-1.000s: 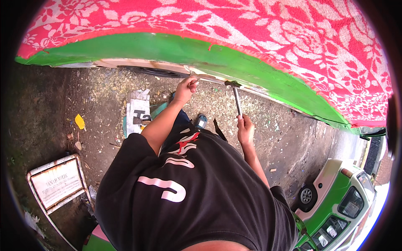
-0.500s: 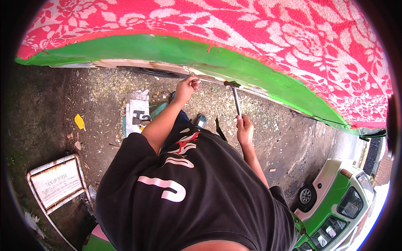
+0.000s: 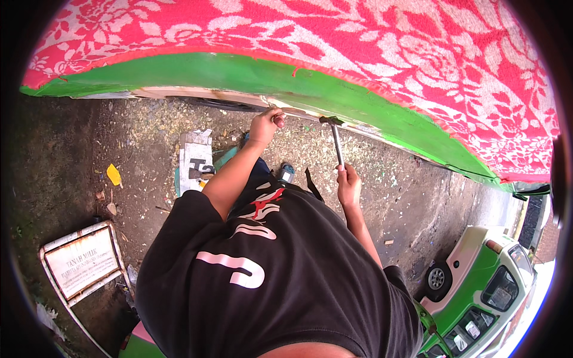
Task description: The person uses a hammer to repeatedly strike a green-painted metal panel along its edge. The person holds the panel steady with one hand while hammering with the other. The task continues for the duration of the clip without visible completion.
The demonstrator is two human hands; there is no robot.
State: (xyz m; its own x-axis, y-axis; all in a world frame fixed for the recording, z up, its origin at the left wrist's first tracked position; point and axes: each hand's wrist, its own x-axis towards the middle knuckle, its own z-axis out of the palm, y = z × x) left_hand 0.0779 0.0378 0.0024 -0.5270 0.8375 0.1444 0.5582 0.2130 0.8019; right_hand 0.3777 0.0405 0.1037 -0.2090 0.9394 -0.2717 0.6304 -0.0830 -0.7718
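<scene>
My right hand (image 3: 349,186) is wrapped round the handle of a hammer (image 3: 338,146). The dark hammer head is raised close to the lower edge of a green vehicle body (image 3: 239,70). To the left, my left hand (image 3: 265,126) is closed, with its fingers curled right by the same edge. Whatever it grips, if anything, is hidden by the fingers. Along that edge the paint gives way to a pale, worn strip (image 3: 209,93). A red and white floral cloth (image 3: 382,45) drapes over the vehicle above both hands.
Pale chips are scattered over the dirt ground (image 3: 149,128). A white printed sack (image 3: 196,156) lies left of my feet, and a yellow scrap (image 3: 113,175) farther left. A rusty-framed sign (image 3: 83,262) stands at lower left. Another green and white vehicle (image 3: 477,292) is parked at lower right.
</scene>
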